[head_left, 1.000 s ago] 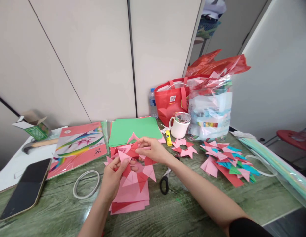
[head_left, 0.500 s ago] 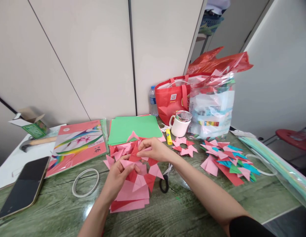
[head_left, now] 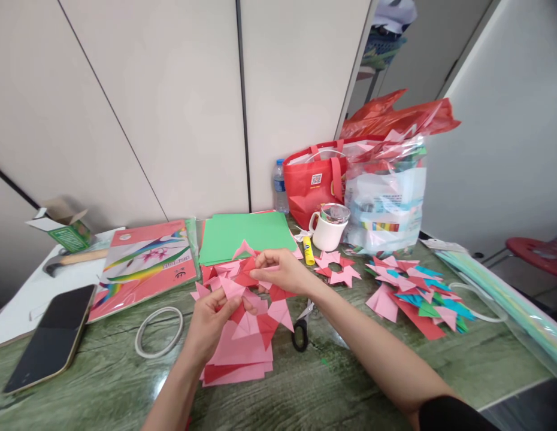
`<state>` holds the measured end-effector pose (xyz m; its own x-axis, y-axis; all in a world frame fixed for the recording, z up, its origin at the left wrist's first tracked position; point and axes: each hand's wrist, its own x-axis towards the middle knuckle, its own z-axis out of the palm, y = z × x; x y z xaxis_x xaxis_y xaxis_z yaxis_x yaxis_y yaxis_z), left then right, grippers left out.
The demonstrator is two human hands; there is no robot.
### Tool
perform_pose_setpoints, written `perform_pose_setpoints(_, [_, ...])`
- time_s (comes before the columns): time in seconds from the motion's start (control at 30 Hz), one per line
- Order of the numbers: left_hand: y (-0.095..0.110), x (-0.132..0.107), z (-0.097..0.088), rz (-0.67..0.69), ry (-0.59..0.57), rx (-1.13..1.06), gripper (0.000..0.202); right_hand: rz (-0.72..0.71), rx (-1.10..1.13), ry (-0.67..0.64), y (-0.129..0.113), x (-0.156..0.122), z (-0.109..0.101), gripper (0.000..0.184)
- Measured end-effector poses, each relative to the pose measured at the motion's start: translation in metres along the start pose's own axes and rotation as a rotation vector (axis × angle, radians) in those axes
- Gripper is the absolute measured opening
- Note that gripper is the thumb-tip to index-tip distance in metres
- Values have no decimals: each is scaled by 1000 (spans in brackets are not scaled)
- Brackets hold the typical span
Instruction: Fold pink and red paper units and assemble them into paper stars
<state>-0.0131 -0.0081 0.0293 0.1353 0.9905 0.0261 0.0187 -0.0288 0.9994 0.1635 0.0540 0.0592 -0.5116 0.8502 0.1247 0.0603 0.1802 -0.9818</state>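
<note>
Both my hands hold a pink and red folded paper wreath (head_left: 260, 317) a little above the green table (head_left: 332, 383). My left hand (head_left: 211, 320) pinches its near left side with fingers closed. My right hand (head_left: 282, 272) grips the far side, fingers pinched on a red point. A stack of pink and red paper squares (head_left: 238, 362) lies under the wreath. Black-handled scissors (head_left: 302, 328) lie just right of the wreath, below my right wrist.
A phone (head_left: 51, 338) and a white tape ring (head_left: 159, 332) lie at the left. A paper pack (head_left: 144, 266) and green sheets (head_left: 247, 234) lie behind. A glue stick (head_left: 308, 250), white mug (head_left: 329, 228), red bag (head_left: 312, 182), plastic bag (head_left: 386, 197), small pink star (head_left: 336, 269) and folded pieces (head_left: 413, 293) sit at the right.
The wreath has turned slightly between my hands, and my left fingers shifted their pinch along its near edge. My right hand stayed nearly in place.
</note>
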Motion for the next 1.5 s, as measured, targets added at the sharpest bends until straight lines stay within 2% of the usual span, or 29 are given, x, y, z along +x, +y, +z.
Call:
perform_pose_setpoints(0.37, [1,-1,1,-19,-7,-9,22,8,23,-48,-2,-2,2,20])
perform_pose_setpoints(0.53, [3,-1,1,-55,32,-199,19,-33,-24,27,-2,0,6,20])
perform_pose_setpoints(0.73, [3,-2,2,-23,-50,-156,21,-20,27,-4,7,-2,8,24])
perform_pose_setpoints(1.07, [1,-1,10,-107,-80,-182,24,27,82,205,29,-24,12,29])
perform_pose_setpoints(1.27, [-10,-1,11,-41,-195,-31,26,104,217,241,49,-43,17,33])
perform_pose_setpoints(1.4, [-13,-1,15,-29,-271,6,26,48,162,287,54,-49,17,33])
perform_pose_setpoints(1.5, [-13,-2,16,-3,-323,10,25,49,173,261,52,-50,16,33])
